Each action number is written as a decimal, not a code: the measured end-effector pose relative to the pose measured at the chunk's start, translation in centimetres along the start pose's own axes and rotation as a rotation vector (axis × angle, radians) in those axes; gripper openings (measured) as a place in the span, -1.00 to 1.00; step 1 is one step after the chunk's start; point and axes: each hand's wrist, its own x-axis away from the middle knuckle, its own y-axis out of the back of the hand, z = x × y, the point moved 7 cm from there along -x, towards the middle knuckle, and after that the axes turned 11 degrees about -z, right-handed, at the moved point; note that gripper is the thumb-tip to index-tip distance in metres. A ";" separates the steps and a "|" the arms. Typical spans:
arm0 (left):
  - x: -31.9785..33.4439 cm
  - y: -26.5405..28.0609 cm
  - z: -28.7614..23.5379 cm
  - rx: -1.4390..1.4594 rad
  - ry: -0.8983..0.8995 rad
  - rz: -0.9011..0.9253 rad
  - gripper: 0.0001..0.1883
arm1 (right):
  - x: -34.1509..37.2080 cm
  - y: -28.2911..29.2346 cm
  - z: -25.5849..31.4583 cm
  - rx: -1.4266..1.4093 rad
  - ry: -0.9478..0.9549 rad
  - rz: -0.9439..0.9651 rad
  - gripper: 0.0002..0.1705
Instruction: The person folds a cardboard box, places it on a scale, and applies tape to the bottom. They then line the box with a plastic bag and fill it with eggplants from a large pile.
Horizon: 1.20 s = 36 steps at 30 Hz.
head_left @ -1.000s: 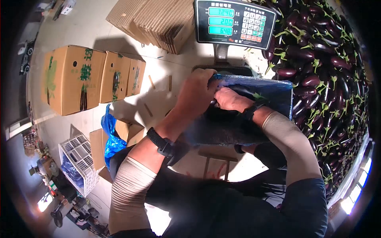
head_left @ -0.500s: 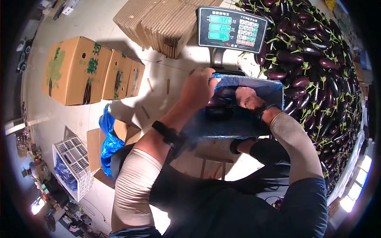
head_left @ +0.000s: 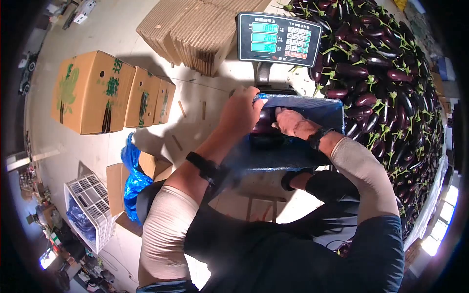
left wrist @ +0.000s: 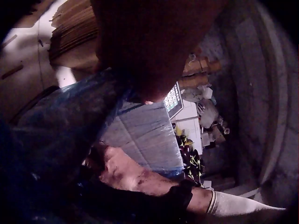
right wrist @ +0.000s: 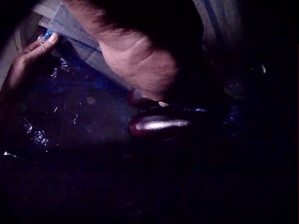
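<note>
A cardboard box (head_left: pixel 320 106) lined with thin blue plastic sits in front of me on a scale. My left hand (head_left: pixel 240 111) grips its far left rim, thumb over the bunched blue liner (right wrist: pixel 47 34). Down inside the box is my right hand (head_left: pixel 294 123), its curled fingers at the end of a dark purple eggplant (head_left: pixel 264 123). Just below that hand in the right wrist view, another glossy eggplant (right wrist: pixel 161 125) lies lengthwise. The right fingertips are mostly hidden by the hand itself, and the box's bottom is in deep shadow.
Behind the box stands the scale's lit display (head_left: pixel 279 39). A large heap of eggplants (head_left: pixel 376 97) fills the right side. Flattened cardboard (head_left: pixel 195 34) is stacked at the back; closed cartons (head_left: pixel 95 93) stand left. Nearer are an open carton with blue plastic (head_left: pixel 134 185) and a white crate (head_left: pixel 90 207).
My right hand moved rightward inside the box, uncovering eggplants, then back left to one of them. My left hand kept hold of the rim. The numbers on the scale's display changed.
</note>
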 end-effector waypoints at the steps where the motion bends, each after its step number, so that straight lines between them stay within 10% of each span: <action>1: 0.1 -0.1 0.2 0.009 0.008 0.008 -0.73 | -0.3 -0.5 0.2 -0.011 0.088 -0.042 -0.59; 12: 0.0 -0.4 0.1 -0.005 -0.002 -0.031 -0.72 | -1.0 -0.4 3.3 0.097 0.429 -0.368 -0.78; 20: -0.4 0.4 -1.2 -0.082 -0.010 0.046 -0.65 | 4.7 8.3 1.1 -0.283 0.139 0.248 -0.72; 24: -1.3 0.5 -1.5 -0.070 0.119 0.299 -0.57 | 13.6 19.8 -5.3 -0.559 0.072 -0.219 -0.62; 27: -1.3 0.3 -1.8 -0.169 -0.015 0.288 -0.67 | 23.2 22.3 -15.5 -0.716 -0.364 -0.629 -0.56; 30: -1.0 -0.5 -1.4 -0.251 -0.044 0.319 -0.69 | 34.3 16.8 -23.7 -0.301 -0.630 -0.852 -0.57; 33: -1.4 -0.2 -1.5 -0.293 -0.031 0.372 -0.71 | 42.0 4.6 -25.8 -0.206 -0.899 -0.582 -0.62; 36: -0.9 0.4 -4.7 -0.398 -0.256 0.222 -0.63 | 46.9 -18.1 -25.5 -0.358 -0.749 -0.050 -0.73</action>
